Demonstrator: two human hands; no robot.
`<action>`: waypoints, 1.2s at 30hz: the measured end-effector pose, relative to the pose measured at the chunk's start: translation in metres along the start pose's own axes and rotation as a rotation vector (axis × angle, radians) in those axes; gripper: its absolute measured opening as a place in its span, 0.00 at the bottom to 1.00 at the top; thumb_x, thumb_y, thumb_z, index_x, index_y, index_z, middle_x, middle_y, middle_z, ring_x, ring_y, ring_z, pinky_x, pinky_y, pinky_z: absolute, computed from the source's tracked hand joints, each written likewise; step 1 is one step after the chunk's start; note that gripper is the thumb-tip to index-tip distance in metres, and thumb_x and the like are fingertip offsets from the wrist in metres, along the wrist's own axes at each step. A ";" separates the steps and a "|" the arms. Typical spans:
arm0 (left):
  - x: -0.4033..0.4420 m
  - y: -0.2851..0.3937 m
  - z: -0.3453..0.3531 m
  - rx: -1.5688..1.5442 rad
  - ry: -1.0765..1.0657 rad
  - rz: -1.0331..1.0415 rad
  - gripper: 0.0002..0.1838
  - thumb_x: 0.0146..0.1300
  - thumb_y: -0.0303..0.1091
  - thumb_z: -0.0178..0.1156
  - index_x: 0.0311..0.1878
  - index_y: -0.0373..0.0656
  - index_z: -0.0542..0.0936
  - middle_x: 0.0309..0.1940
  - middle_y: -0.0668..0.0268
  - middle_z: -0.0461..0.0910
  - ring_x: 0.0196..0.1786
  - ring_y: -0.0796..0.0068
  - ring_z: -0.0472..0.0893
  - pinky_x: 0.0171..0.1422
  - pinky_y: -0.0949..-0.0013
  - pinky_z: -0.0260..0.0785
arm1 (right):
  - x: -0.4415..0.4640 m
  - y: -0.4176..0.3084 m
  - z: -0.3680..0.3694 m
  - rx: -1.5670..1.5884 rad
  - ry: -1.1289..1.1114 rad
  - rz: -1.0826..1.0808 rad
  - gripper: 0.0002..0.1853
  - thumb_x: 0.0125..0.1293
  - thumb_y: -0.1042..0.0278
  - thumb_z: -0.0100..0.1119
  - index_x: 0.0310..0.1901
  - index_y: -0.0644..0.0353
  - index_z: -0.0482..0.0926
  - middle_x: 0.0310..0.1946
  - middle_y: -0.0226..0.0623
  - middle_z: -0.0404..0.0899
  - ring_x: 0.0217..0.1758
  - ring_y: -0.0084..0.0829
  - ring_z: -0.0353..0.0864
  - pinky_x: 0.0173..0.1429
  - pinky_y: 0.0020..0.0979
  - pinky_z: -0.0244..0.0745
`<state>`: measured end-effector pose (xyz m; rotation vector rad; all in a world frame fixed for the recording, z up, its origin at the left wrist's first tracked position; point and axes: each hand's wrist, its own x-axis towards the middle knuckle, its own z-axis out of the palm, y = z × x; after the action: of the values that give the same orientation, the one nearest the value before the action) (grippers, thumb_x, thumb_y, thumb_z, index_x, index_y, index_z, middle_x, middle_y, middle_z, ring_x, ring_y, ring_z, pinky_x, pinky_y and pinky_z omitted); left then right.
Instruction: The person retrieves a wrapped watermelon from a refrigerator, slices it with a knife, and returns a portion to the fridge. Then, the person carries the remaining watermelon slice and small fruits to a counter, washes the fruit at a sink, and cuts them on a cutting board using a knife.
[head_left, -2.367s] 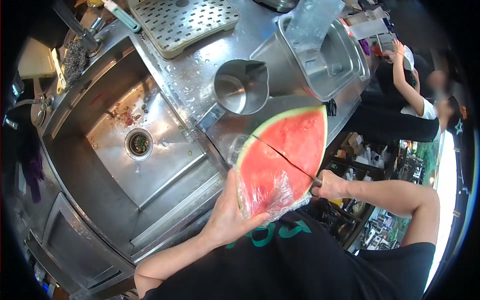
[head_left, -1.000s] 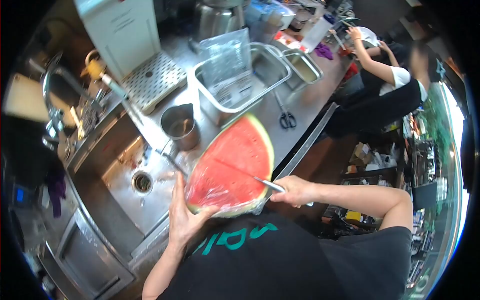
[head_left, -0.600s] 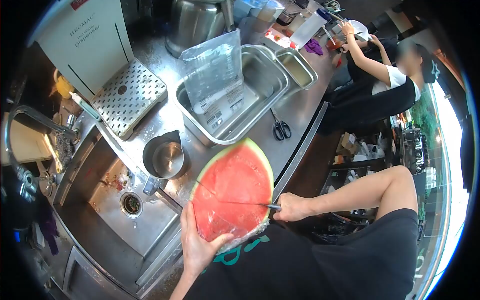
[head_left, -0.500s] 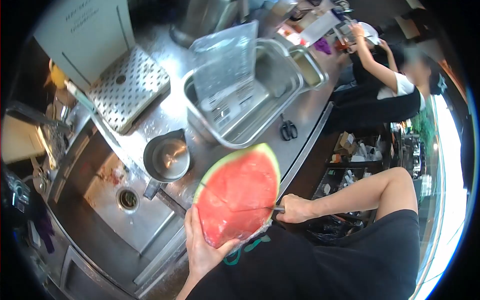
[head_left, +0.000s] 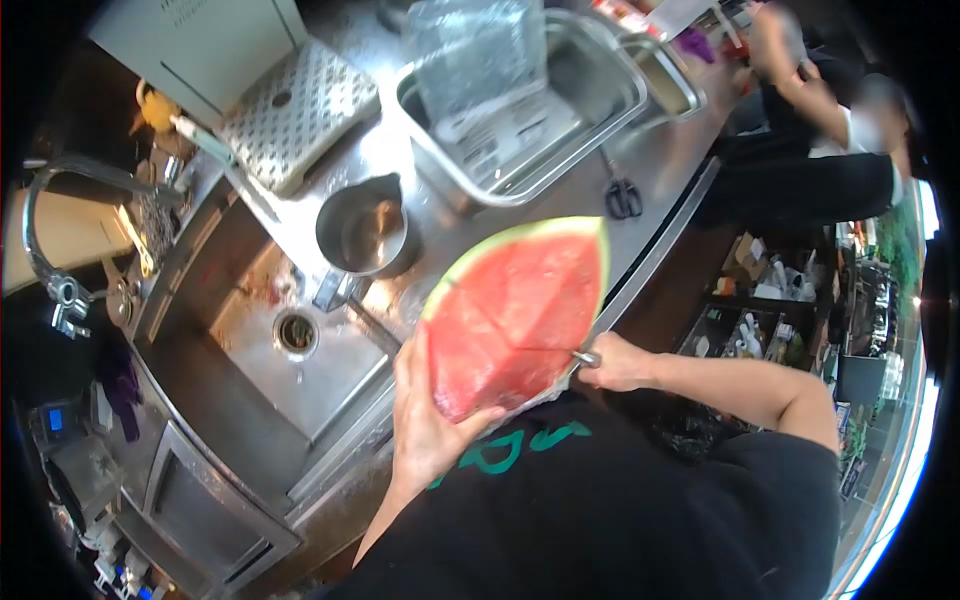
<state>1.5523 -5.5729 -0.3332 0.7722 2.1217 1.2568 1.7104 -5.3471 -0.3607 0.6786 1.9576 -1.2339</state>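
A large wedge of watermelon (head_left: 520, 300), red flesh facing up and green rind along its far edge, is held close against my body at the counter's front. My left hand (head_left: 425, 430) grips its lower left side, with fingers along the rind side and thumb at the near edge. Wrapped round the handle of a knife (head_left: 586, 358), my right hand (head_left: 617, 363) is at the wedge's right side. The blade is sunk in the flesh and mostly hidden. Cut lines run across the red face. Crumpled clear plastic film (head_left: 545, 393) clings to the near edge.
Beyond the melon stand a metal pot (head_left: 362, 228), a steel pan (head_left: 570, 180) holding a clear plastic container (head_left: 480, 60), and black scissors (head_left: 622, 198). A sink (head_left: 330, 400) lies left, with a faucet (head_left: 70, 290). A co-worker (head_left: 830, 150) stands at far right.
The view has shifted, so the counter items and melon appear higher and farther right. The cut lines in the flesh show more clearly. Both hands keep their holds.
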 end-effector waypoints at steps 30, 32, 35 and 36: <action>0.000 -0.006 0.014 0.020 -0.186 -0.058 0.63 0.32 0.42 0.76 0.67 0.31 0.44 0.57 0.46 0.59 0.60 0.52 0.64 0.64 0.59 0.58 | -0.041 -0.026 -0.038 -0.368 0.119 0.172 0.17 0.55 0.52 0.54 0.25 0.60 0.79 0.24 0.46 0.79 0.33 0.46 0.79 0.40 0.42 0.73; 0.001 -0.004 0.014 -0.029 -0.196 -0.130 0.64 0.33 0.42 0.76 0.67 0.31 0.43 0.56 0.47 0.59 0.60 0.52 0.64 0.64 0.59 0.58 | -0.031 -0.032 -0.043 -0.383 0.076 0.233 0.17 0.51 0.53 0.53 0.23 0.61 0.79 0.24 0.50 0.78 0.32 0.49 0.78 0.38 0.43 0.74; 0.004 -0.006 0.009 -0.078 -0.250 -0.242 0.66 0.33 0.42 0.76 0.68 0.31 0.39 0.56 0.47 0.58 0.59 0.51 0.64 0.63 0.58 0.58 | -0.018 -0.030 -0.042 -0.412 -0.023 0.304 0.16 0.49 0.57 0.53 0.21 0.63 0.78 0.22 0.52 0.77 0.31 0.51 0.78 0.37 0.43 0.74; 0.005 -0.007 0.008 -0.110 -0.261 -0.232 0.67 0.33 0.42 0.76 0.68 0.31 0.37 0.56 0.46 0.57 0.59 0.50 0.63 0.63 0.57 0.59 | -0.015 -0.036 -0.046 -0.404 -0.055 0.312 0.13 0.48 0.61 0.54 0.20 0.65 0.77 0.20 0.52 0.75 0.28 0.50 0.77 0.36 0.42 0.73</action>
<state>1.5537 -5.5673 -0.3437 0.5884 1.8559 1.0763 1.6795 -5.3205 -0.3164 0.6962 1.8895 -0.6377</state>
